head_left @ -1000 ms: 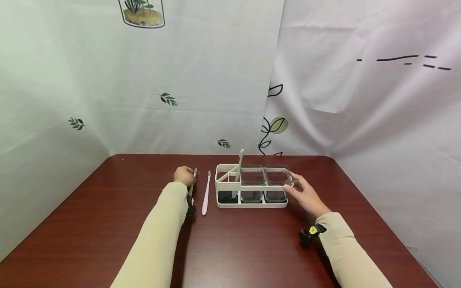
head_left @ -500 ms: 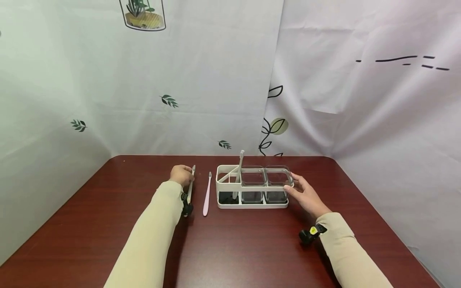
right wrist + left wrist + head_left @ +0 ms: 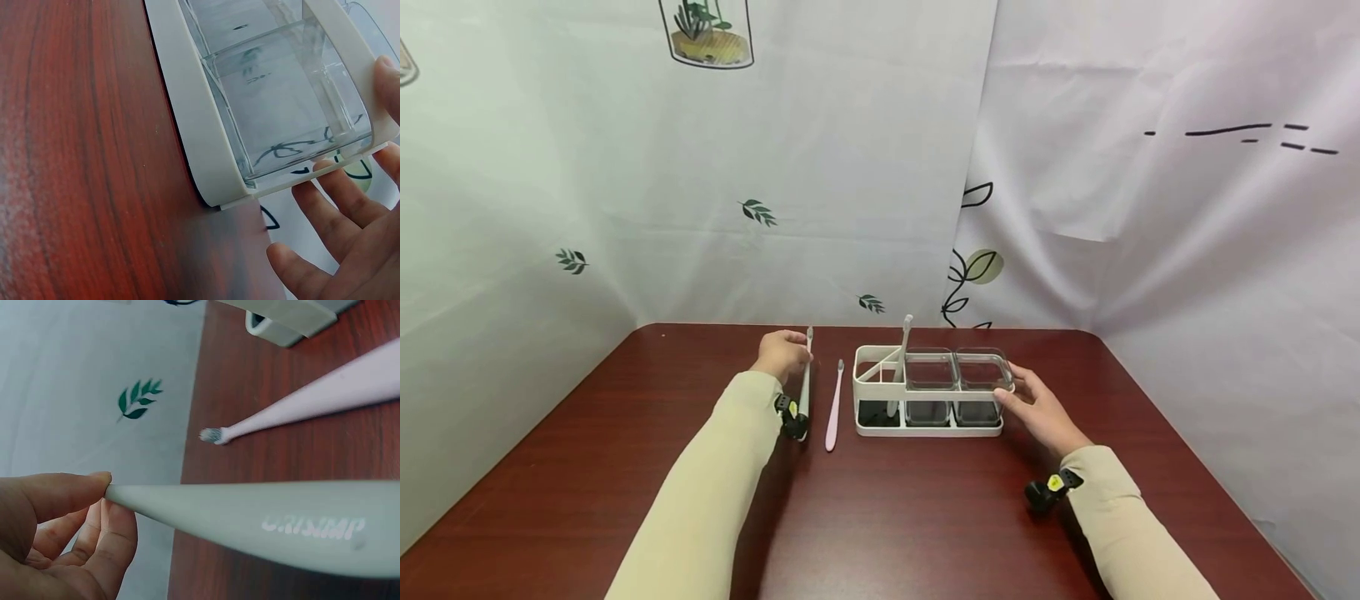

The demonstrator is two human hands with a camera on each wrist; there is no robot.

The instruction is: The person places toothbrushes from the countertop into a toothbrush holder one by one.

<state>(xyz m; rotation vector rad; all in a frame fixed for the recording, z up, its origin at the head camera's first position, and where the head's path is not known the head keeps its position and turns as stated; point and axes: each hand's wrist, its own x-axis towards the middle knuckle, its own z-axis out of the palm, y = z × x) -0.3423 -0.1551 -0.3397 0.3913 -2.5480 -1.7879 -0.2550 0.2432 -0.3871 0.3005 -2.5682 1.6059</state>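
A pale cloth hangs behind the white rack, which stands upright on the red-brown table. Of the two sleeved arms, the left sleeve reaches forward to the rack's left, and the right sleeve slants in toward the rack's right end. The right hand grips that end, its thumb on the upper front rail and its other fingers spread behind the side. Left of the rack, the left hand bends over a grey-green toothbrush, pinching its neck between thumb and forefinger, the remaining fingers loosely curled; the handle points back toward the person. Whether that handle touches wood, I cannot tell. Two clear cups fill the rack's middle and right compartments. A pale toothbrush leans upright in its left compartment, while a pink toothbrush lies just beside its left end.
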